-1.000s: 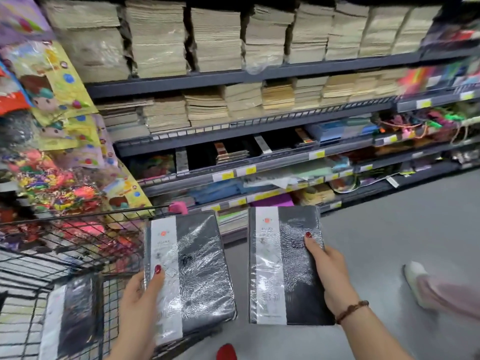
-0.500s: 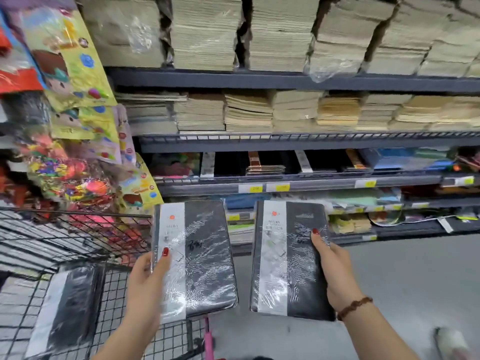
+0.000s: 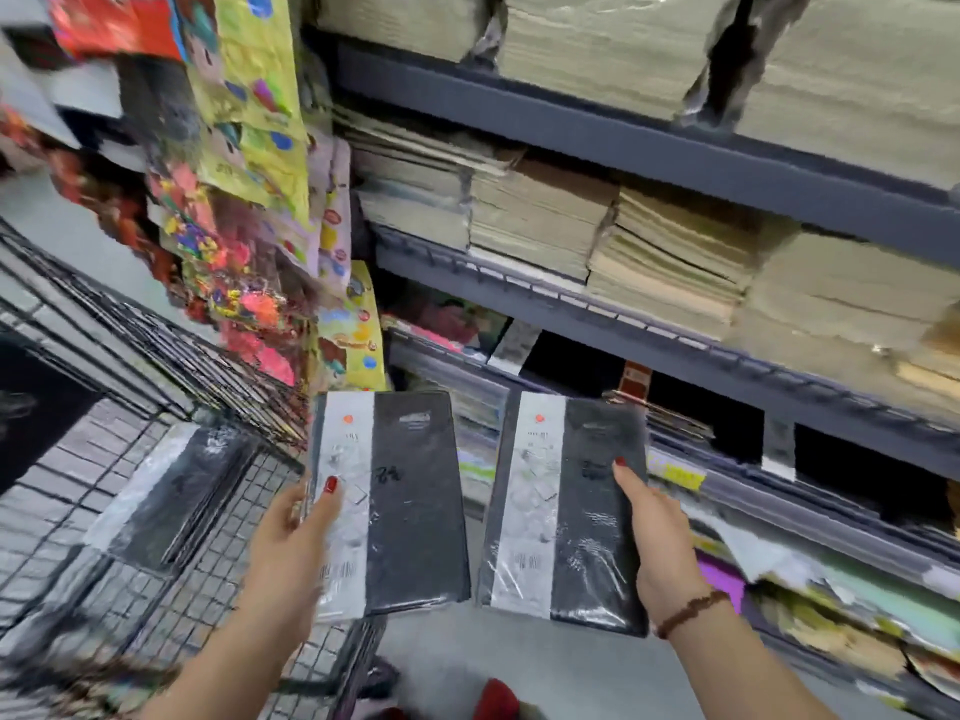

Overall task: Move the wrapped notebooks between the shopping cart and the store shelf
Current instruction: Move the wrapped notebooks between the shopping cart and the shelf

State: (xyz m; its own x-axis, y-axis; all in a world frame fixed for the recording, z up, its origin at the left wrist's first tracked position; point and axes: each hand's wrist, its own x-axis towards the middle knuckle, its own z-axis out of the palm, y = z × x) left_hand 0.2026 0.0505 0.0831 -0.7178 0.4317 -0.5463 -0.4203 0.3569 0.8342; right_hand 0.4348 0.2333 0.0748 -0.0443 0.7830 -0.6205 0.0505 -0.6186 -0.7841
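Left hand (image 3: 296,537) grips one wrapped notebook (image 3: 410,491) by its edge, thumb on the cover; right hand (image 3: 657,532) holds the second wrapped notebook (image 3: 582,511) likewise. Both are up between the shopping cart (image 3: 156,356) and the store shelf (image 3: 675,356), which has swung much closer than a second ago. Another notebook (image 3: 171,491) lies in the cart. Shelving comes next, I reckon.

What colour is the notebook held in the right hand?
The notebook is black with a white side band; head view.
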